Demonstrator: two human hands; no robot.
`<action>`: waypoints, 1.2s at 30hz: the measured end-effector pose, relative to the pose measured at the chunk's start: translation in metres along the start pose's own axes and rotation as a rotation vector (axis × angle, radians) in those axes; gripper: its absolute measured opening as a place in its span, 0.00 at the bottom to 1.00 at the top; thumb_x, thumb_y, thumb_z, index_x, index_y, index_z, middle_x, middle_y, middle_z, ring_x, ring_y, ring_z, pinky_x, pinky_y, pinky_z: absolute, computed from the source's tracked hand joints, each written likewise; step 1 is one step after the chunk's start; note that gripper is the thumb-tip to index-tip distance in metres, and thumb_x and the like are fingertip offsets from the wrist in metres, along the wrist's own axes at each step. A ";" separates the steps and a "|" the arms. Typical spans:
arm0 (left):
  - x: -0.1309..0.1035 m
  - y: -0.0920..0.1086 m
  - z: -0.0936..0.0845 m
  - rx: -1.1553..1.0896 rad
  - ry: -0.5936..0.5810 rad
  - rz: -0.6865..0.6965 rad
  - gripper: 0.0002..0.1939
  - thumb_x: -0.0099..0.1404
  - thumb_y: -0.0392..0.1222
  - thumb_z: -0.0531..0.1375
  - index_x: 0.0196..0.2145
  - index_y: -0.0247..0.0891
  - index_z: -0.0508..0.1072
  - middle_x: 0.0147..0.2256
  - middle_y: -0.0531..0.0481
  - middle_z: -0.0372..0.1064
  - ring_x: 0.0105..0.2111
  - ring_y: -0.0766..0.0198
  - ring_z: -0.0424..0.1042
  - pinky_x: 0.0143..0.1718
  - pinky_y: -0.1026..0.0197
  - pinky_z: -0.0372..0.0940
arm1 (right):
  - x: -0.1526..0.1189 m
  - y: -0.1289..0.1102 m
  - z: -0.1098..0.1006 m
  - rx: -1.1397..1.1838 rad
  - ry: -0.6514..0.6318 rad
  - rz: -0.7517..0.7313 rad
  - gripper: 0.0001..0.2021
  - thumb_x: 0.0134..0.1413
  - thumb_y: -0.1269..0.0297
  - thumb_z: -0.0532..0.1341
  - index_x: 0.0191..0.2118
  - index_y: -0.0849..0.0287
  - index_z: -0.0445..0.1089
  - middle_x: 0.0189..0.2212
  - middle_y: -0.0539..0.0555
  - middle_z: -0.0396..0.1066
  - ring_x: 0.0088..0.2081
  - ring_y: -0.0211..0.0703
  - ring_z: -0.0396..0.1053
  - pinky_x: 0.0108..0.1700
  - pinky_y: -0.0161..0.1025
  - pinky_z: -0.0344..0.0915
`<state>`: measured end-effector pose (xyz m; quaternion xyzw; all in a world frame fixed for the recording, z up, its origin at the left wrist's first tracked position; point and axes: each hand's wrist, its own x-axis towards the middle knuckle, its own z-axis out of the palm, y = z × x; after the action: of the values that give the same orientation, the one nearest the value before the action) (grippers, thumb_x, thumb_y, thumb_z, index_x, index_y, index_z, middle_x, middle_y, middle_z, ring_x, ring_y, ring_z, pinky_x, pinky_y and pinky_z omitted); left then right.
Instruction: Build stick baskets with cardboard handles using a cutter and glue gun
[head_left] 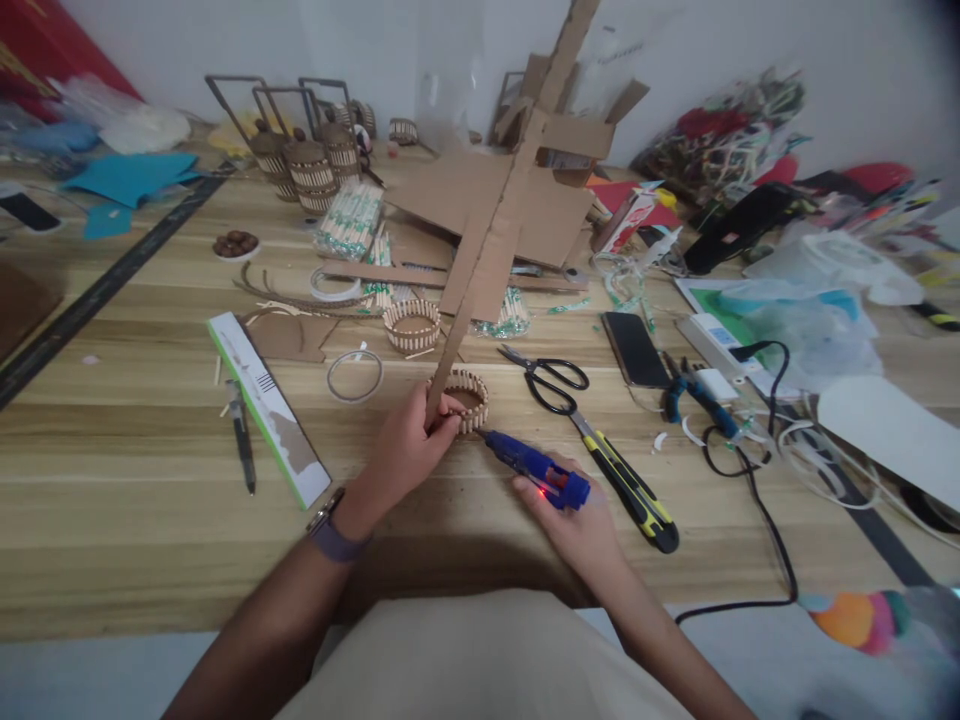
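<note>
My left hand (409,440) is closed on a long narrow cardboard strip (480,255) that rises away from me toward the wall. Its fingertips are at the near left side of a round ring of short wooden sticks (474,400), with a cardboard base inside. In my right hand (574,525) is a blue glue gun (536,465) with a small red light lit; its nozzle points at the ring's near side. Whether the nozzle touches the ring I cannot tell. Just behind stands a second stick ring (412,326), next to a roll of tape (355,375).
Black scissors (551,380) and a yellow-black utility knife (630,490) lie to the right, with a phone (634,348) and a power strip (716,345) beyond. A pen (241,440) and a long box (270,410) lie left. Cardboard sheets (487,200) and stick barrels (311,170) stand behind.
</note>
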<state>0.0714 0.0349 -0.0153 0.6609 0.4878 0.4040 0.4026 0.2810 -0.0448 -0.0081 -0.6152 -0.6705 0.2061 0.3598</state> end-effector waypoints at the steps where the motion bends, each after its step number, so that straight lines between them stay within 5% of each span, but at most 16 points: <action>1: 0.000 0.000 0.000 -0.005 0.001 -0.001 0.08 0.63 0.41 0.57 0.32 0.44 0.58 0.37 0.50 0.77 0.33 0.60 0.73 0.37 0.56 0.66 | -0.001 0.000 -0.001 -0.023 -0.002 -0.038 0.15 0.60 0.53 0.61 0.26 0.54 0.67 0.23 0.51 0.71 0.29 0.48 0.70 0.35 0.42 0.65; 8: 0.000 0.003 0.000 -0.034 0.006 -0.022 0.11 0.62 0.40 0.58 0.31 0.44 0.55 0.38 0.50 0.78 0.36 0.60 0.74 0.40 0.55 0.66 | -0.003 -0.001 0.001 -0.083 0.004 -0.223 0.17 0.64 0.55 0.60 0.25 0.54 0.61 0.21 0.47 0.65 0.25 0.42 0.64 0.32 0.40 0.60; 36: 0.000 0.006 -0.001 -0.012 0.016 -0.001 0.09 0.62 0.39 0.58 0.32 0.44 0.58 0.37 0.52 0.78 0.31 0.63 0.73 0.35 0.59 0.66 | 0.002 -0.001 0.008 -0.117 0.074 -0.249 0.19 0.66 0.52 0.59 0.25 0.54 0.61 0.20 0.47 0.65 0.24 0.42 0.64 0.30 0.40 0.59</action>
<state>0.0723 0.0333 -0.0092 0.6549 0.4891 0.4119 0.4028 0.2741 -0.0414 -0.0123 -0.5544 -0.7387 0.0978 0.3706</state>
